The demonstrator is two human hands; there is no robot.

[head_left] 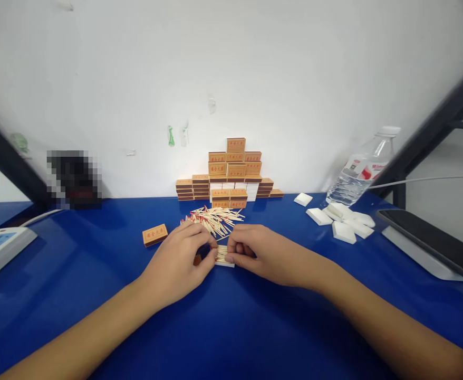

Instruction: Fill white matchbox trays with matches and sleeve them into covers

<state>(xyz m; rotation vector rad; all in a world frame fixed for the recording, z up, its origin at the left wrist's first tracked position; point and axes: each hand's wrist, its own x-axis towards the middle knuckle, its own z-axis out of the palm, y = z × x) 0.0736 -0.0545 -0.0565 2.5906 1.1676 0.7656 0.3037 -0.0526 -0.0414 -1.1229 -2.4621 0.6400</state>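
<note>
A small white matchbox tray (pixel 225 264) lies on the blue table between my two hands, with matches (pixel 222 253) lying inside it. My left hand (pixel 178 258) pinches the tray's left end between thumb and fingertip. Over its right part, my right hand (pixel 259 253) has thumb and finger closed; whether they grip matches or the tray wall is hidden. Something brown (pixel 197 259), mostly covered, shows beneath my left hand. Just beyond the hands spreads a loose heap of red-tipped matches (pixel 215 219). A closed matchbox (pixel 155 235) rests left of my left hand.
Stacked matchboxes (pixel 235 169) stand against the wall. Several white trays (pixel 344 230) lie at the right near a tilted plastic bottle (pixel 360 169) and a dark phone-like device (pixel 433 240). A power strip (pixel 4 250) sits on the left.
</note>
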